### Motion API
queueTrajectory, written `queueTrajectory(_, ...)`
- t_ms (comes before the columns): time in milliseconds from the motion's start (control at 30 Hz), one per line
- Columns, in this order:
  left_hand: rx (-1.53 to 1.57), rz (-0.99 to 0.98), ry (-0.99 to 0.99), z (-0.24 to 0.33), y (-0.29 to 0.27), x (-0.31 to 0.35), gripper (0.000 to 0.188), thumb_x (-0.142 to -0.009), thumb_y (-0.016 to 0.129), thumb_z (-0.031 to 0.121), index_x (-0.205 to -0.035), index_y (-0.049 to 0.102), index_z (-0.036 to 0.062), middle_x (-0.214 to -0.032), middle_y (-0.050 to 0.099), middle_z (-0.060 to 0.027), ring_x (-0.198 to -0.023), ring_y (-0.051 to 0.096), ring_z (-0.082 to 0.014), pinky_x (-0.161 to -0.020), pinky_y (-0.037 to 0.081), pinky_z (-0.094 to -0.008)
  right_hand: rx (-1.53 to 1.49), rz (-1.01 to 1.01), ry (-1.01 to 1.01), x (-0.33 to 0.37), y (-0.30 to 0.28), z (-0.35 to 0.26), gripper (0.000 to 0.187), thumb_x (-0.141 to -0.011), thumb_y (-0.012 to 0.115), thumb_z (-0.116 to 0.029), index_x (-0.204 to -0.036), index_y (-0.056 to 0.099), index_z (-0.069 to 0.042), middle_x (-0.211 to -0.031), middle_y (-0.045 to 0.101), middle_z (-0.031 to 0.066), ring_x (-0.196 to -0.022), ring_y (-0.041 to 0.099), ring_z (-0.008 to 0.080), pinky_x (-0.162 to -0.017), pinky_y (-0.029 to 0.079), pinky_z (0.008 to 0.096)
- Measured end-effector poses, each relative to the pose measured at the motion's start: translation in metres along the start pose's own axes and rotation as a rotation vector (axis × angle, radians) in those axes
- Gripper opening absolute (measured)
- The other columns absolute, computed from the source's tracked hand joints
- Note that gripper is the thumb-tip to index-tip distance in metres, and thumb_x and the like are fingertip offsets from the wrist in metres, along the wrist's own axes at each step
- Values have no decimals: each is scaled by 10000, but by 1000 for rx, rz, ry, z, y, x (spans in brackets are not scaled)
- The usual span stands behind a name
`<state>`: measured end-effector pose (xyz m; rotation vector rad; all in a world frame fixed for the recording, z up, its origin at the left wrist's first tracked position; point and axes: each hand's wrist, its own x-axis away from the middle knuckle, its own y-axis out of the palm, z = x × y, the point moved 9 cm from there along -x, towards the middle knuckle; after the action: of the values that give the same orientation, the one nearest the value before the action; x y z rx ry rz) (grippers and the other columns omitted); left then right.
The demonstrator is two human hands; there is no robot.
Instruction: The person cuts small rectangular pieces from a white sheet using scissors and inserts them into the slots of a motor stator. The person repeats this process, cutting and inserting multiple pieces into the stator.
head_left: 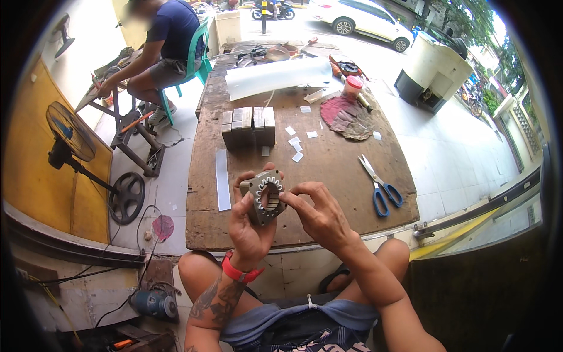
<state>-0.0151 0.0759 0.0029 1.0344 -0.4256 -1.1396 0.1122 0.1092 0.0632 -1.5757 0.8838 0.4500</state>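
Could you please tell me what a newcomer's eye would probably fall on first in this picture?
Probably the squarish grey metal core with a white-lined, toothed round opening, held near the centre in the left hand, with the right hand at its opening. The bright red wristband on the left wrist likely comes next, then the blue-handled metal scissors on the right part of the brown wooden table.

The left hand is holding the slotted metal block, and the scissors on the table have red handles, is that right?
Not quite: the scissors have blue handles, as the head view shows. The left hand does hold the slotted metal block.
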Motion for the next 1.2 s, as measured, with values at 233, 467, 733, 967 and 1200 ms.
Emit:
queueTrajectory(233, 24, 11, -5, -2, -1, 1, 463, -1026, 494, 256, -1460, 397, 131, -1568, 434, -272, -1444, 475, -412, -1182, 438, -518, -113, 21, 116, 2, 3, 9, 548, -816, 706, 60, -1346, 657, -71, -1150, 650, 124, -1007, 677, 302, -853, 592, 409)
queueTrajectory(467, 126, 95, 21, 4, -13, -5, 429, -1065, 507, 365, -1419, 486, 123, -1547, 479, -254, -1426, 487, -420, -1190, 423, -537, -261, 113, 181, 8, 16, 13, 388, -963, 724, -104, -1346, 659, -99, -1205, 646, 156, -1124, 625, 341, -937, 538, 450)
queueTrajectory(733, 208, 181, -51, 16, -29, -21, 568, -1093, 455, 537, -1477, 520, 123, -1537, 529, -185, -1403, 519, -356, -1187, 423, -543, 242, -139, 348, 4, 40, 101, 265, -1017, 663, -295, -1180, 728, -98, -1134, 658, 136, -1107, 599, 329, -1016, 440, 471)
queueTrajectory(967, 202, 132, -78, 15, -24, -23, 712, -1088, 419, 588, -1556, 430, 52, -1522, 531, -211, -1429, 498, -355, -1207, 419, -495, 18, -368, 434, 33, 50, 75, 209, -946, 738, -250, -1090, 722, -100, -1094, 679, 112, -1087, 616, 315, -992, 435, 440)
queueTrajectory(1200, 143, 101, -117, 6, -14, -19, 742, -1080, 408, 602, -1554, 417, 31, -1526, 488, -286, -1434, 485, -387, -1249, 379, -508, -242, -191, 539, 14, 26, 74, 192, -949, 749, -133, -1122, 709, -62, -1025, 701, 129, -985, 670, 277, -890, 508, 402)
